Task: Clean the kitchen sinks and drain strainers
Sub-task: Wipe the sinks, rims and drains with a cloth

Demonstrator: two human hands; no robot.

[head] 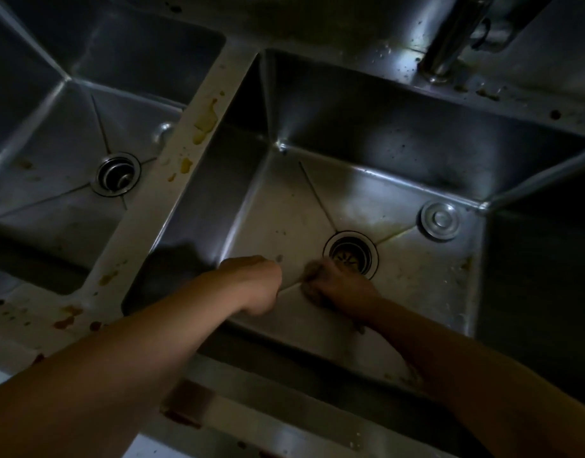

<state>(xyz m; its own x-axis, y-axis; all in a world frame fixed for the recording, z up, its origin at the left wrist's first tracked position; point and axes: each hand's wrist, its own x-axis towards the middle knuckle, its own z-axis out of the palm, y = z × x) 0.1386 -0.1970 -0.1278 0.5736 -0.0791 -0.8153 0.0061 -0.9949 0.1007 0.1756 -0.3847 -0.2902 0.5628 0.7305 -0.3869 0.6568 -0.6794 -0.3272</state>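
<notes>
Two hands low in the right sink, left hand clenched, right hand blurred beside the drain strainer, grip unclear, stopper far right

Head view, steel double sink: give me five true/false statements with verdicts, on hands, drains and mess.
1. Both hands are down inside the right stainless steel basin. True.
2. The round metal drain cover sits in the right basin's drain opening. False: it lies on the basin floor, apart from the drain, near the back right corner.
3. The left hand has straight, spread fingers. False: they curl into a fist.
4. The steel divider strip between the basins carries yellow-brown stains. True.
5. The right hand is in the left stainless steel basin. False: it is beside the right basin's drain.
</notes>
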